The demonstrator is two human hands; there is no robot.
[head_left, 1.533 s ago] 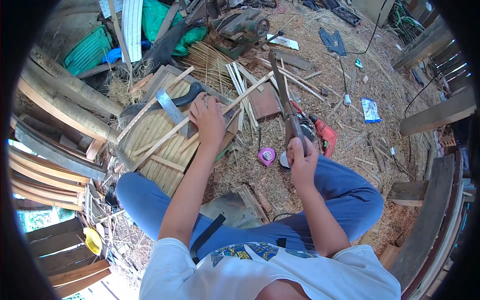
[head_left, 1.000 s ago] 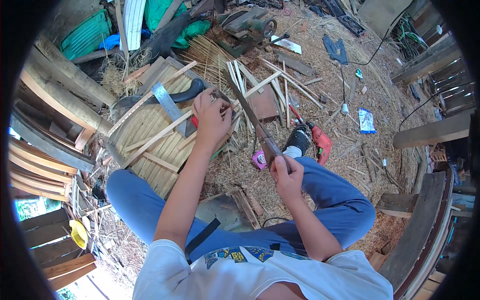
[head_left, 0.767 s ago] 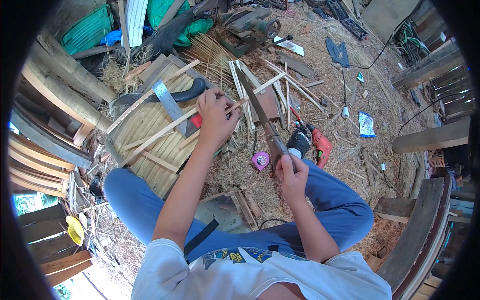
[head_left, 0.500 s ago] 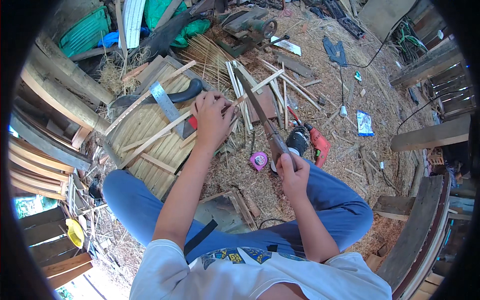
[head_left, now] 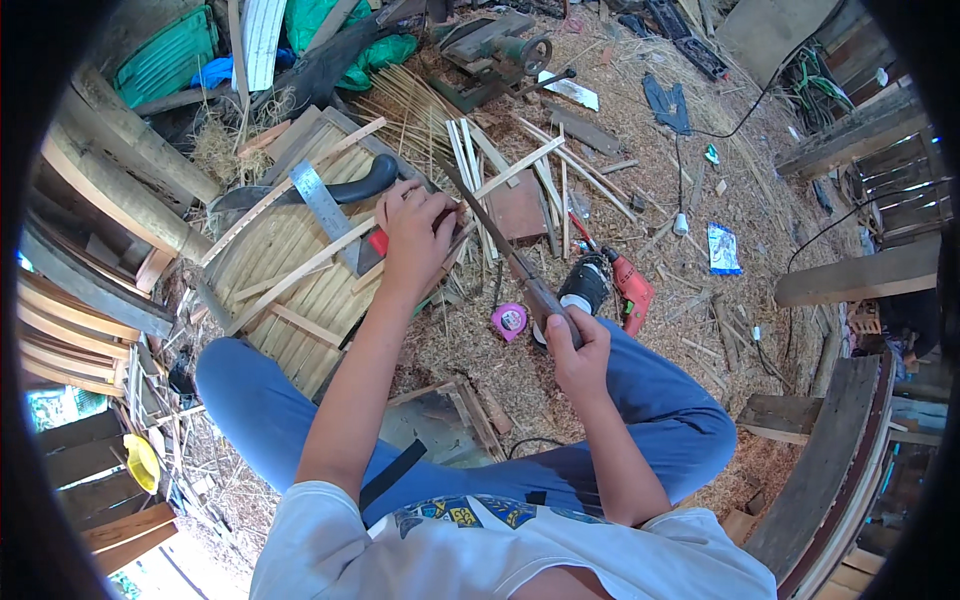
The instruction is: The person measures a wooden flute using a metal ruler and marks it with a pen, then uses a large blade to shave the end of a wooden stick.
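My left hand [head_left: 415,225] is closed over a thin wooden strip [head_left: 525,165], holding it across a slatted wooden work surface [head_left: 240,270]. The strip slants from lower left to upper right, and its far end sticks out past my fingers. In my right hand [head_left: 582,355] is the dark wooden handle of a long-bladed knife [head_left: 515,255]. Its blade points up and left, crossing the strip just right of my left hand; whether they touch I cannot tell. Beside my left hand lie a metal square [head_left: 318,200] and a curved tool with a black handle [head_left: 370,182].
A pink tape measure [head_left: 509,320], a black-and-white power tool [head_left: 585,285] and a red drill [head_left: 632,290] lie near my right knee. More strips [head_left: 590,170] are scattered beyond. A metal vise-like machine [head_left: 500,55] stands at the back. Shavings cover the ground.
The knife has turned from showing its broad side to nearly edge-on, and my right hand has lowered slightly. My left hand keeps its grip on the strip.
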